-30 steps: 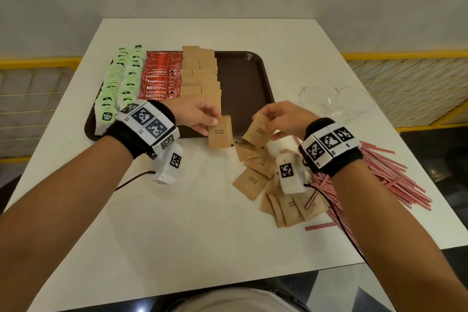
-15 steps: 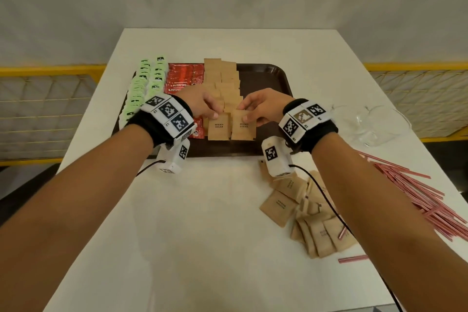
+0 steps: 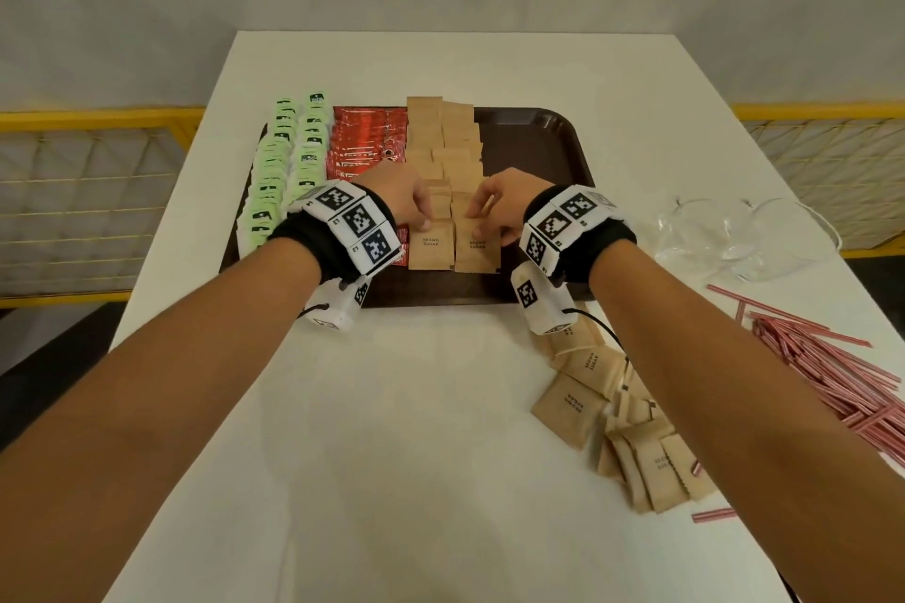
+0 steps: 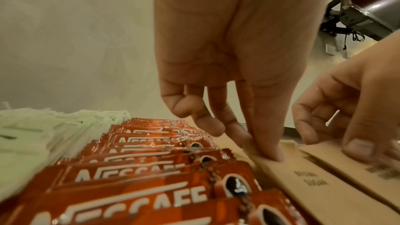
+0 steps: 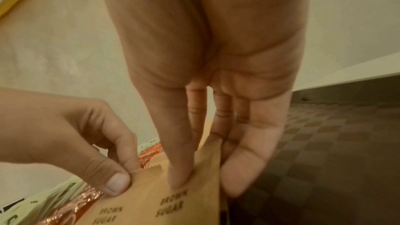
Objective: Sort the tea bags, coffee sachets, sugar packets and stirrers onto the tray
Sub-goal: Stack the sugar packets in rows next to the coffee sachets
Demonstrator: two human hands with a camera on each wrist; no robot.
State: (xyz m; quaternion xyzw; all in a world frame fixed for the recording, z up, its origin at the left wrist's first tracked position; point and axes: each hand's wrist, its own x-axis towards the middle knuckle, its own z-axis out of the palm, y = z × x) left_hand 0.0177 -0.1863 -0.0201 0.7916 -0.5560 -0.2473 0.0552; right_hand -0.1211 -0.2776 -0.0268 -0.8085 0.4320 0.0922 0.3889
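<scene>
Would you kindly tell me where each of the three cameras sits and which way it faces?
Head: worn above, looking down at the tray on the table; both forearms and hands show.
Left wrist: looks along the left hand at the coffee sachets; the right hand enters at right.
Right wrist: looks along the right hand pinching a sugar packet; the left hand enters at left.
Shared: both wrist views show both hands on adjacent sugar packets.

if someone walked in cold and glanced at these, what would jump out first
The brown tray with its neat colour bands: green tea bags on its left edge, red coffee sachets next, then brown sugar packets. At the tray's near end the left hand and right hand each pinch a sugar packet laid side by side. To the right on the white table lie a loose sugar pile and red stirrers.
</scene>
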